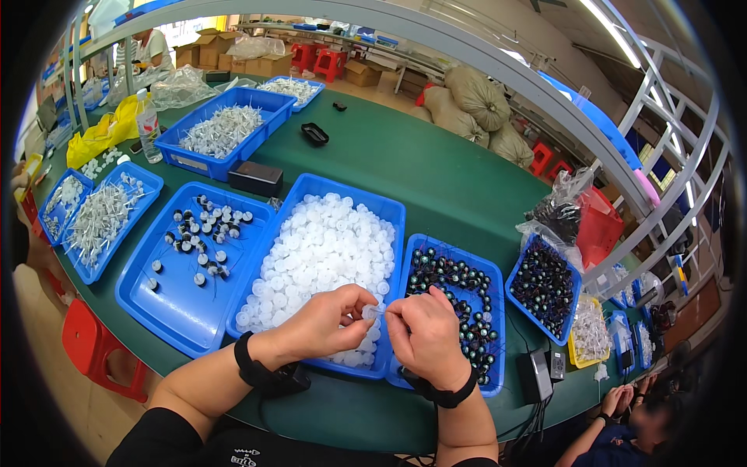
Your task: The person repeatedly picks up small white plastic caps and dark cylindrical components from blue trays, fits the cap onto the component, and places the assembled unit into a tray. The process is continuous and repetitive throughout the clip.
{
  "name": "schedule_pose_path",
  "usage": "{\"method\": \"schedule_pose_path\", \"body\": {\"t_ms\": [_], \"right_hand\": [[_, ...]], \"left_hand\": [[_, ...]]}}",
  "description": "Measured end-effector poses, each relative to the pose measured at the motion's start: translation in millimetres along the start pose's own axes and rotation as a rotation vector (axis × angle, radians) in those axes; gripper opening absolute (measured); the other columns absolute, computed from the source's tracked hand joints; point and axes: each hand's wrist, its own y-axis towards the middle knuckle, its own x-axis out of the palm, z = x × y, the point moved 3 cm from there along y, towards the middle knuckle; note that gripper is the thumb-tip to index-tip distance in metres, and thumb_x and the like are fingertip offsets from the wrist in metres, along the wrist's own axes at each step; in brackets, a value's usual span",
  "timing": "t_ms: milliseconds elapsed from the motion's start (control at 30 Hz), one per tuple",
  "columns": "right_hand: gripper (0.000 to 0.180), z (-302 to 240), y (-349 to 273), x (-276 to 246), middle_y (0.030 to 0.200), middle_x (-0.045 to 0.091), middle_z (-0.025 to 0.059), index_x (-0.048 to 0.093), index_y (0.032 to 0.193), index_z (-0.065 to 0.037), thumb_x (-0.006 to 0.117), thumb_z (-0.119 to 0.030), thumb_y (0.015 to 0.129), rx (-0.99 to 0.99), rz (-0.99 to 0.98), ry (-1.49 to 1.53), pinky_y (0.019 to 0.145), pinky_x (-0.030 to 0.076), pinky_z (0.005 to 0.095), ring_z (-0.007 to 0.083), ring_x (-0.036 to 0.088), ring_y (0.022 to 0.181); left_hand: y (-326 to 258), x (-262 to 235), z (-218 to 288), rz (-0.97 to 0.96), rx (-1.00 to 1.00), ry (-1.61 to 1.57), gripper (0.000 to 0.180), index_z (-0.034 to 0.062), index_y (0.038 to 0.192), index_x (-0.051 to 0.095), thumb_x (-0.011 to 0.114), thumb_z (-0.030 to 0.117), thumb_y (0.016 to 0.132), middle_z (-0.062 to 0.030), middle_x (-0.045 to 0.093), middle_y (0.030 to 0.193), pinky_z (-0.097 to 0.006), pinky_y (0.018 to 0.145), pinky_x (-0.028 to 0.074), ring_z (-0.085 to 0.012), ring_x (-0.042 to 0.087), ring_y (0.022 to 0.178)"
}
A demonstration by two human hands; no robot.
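Over the near edge of the blue tray of white discs (393, 212), the left hand (327, 321) and the right hand (424, 333) meet fingertip to fingertip, both pinched nearly closed around one small white disc (372, 312). The piece is too tiny and too covered to tell which way it faces or how its axis runs. Just right sits a blue tray of dark beads (498, 284); left, a tray of assembled caps (152, 292).

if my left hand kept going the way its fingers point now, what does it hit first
Most likely the right hand: the left hand points rightward at it, the two almost meeting over a small white cap pinched between them. Depth is hard to judge.
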Motion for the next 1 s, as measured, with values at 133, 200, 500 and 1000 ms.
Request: {"method": "schedule_pose_path", "body": {"t_ms": [133,200,500,1000], "right_hand": [[0.007,0.2,0.3,-1.6,0.071,0.062,0.0013,0.067,0.081,-0.012,0.072,-0.01,0.077,0.014,0.039,0.035,0.085,0.046,0.048,0.0219,0.061,0.064],[0.006,0.7,-0.6,-1.8,0.072,0.063,0.0009,0.068,0.079,-0.013,0.073,-0.011,0.076,0.03,0.044,0.049,0.086,0.046,0.0485,0.0209,0.062,0.065],[0.007,-0.4,0.9,-2.4,0.07,0.063,0.0003,0.067,0.077,-0.012,0.073,-0.011,0.076,0.006,0.049,0.026,0.084,0.047,0.0476,0.0205,0.062,0.064],[0.008,-3.6,-1.9,4.2,0.07,0.06,0.0013,0.066,0.081,-0.012,0.072,-0.011,0.076,-0.03,0.038,0.015,0.083,0.048,0.0466,0.0213,0.061,0.065]], "left_hand": [[-0.9,-0.3,5.4,-0.058,-0.065,-0.146,0.028,-0.0025,0.113,0.054,0.063,0.009,0.089,-0.0038,0.059,0.082,-0.024,0.067,0.052,-0.0078,0.058,0.074],[-0.6,0.3,5.8,-0.064,-0.057,-0.148,0.028,-0.0028,0.114,0.053,0.062,0.008,0.09,-0.0033,0.059,0.083,-0.022,0.066,0.051,-0.0067,0.057,0.074],[-0.8,1.0,3.9,-0.057,-0.059,-0.12,0.031,-0.0036,0.115,0.054,0.062,0.009,0.088,-0.005,0.06,0.086,-0.024,0.068,0.052,-0.0083,0.059,0.075],[-2.2,2.4,8.4,-0.027,0.045,0.07,0.027,-0.0005,0.11,0.059,0.065,0.009,0.085,-0.0072,0.062,0.083,-0.028,0.071,0.054,-0.0132,0.061,0.074]]}}
